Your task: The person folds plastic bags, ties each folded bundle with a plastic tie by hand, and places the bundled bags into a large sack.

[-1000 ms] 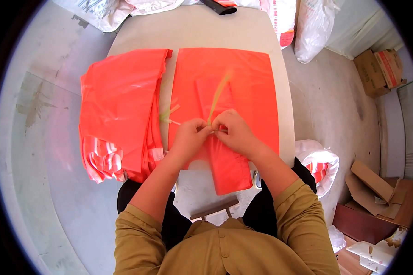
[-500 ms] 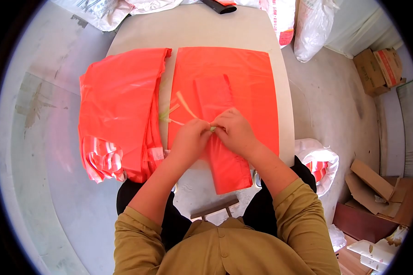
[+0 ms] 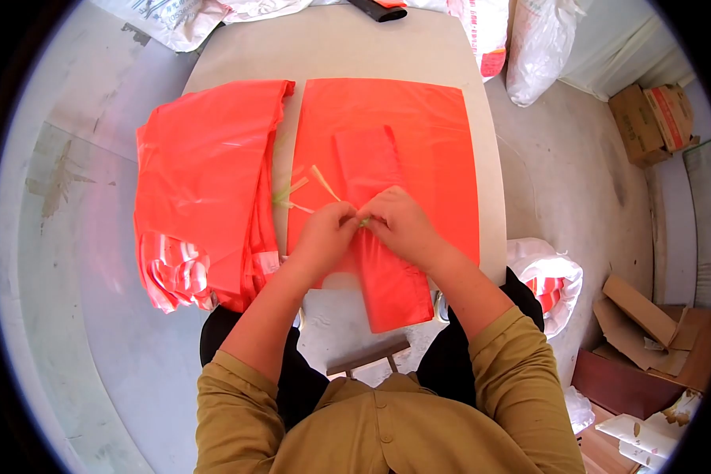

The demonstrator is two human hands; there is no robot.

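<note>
A folded bundle of red plastic lies lengthwise before me, its near end hanging past the table edge. Around its middle runs a thin yellow-green plastic strip, with a loose end sticking up. My left hand pinches the strip at the bundle's left side. Close against it, my right hand is also closed on the strip, on top of the bundle. The fingers partly hide the strip, so I cannot tell whether it is knotted. Beneath the bundle a red plastic sheet is spread flat.
A thick stack of red plastic bags covers the table's left side. More pale strips lie between stack and sheet. A white sack with red pieces stands right of the table. Cardboard boxes sit on the floor.
Both hands stay together on the strip with only slight finger movement. The strip's upright loose end has become shorter and drawn toward the hands.
</note>
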